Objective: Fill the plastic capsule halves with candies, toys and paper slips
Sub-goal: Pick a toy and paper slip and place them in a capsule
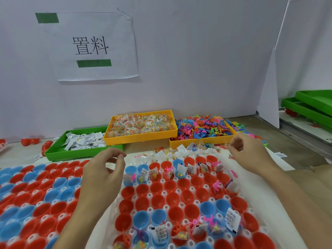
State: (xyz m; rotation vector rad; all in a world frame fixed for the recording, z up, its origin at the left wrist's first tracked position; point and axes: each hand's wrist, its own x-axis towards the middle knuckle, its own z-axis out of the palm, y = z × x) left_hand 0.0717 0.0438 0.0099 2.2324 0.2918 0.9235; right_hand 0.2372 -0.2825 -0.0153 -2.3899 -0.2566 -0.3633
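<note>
Capsule halves (158,186), red and blue, open side up in a white holder (181,192) across the whole near field. Mostly empty; filled ones in the far row near centre and along the near edge, each with a slip (232,218), a candy bag and a small toy. Left hand (104,172) above the halves at left-centre, thumb and forefinger curled toward each other, tips slightly apart, nothing visible between them. Right hand (249,152) over the far right edge of the holder, fingers (233,143) bunched together toward the left; whether something small is pinched there, cannot tell. Loose slips, candy bags and toys (168,151) in a strip just beyond the far row, between the hands. Further back against the wall, three trays side by side: green tray (59,155) of slips at left, yellow tray (140,138) of candy bags in the middle, resting partly on its neighbours, second yellow tray (179,143) heaped with coloured toys (204,127) at right. Paper sign (91,45) on the wall above. More green trays (305,108) stacked at far right. Loose red halves (29,141) on the table at far left.
</note>
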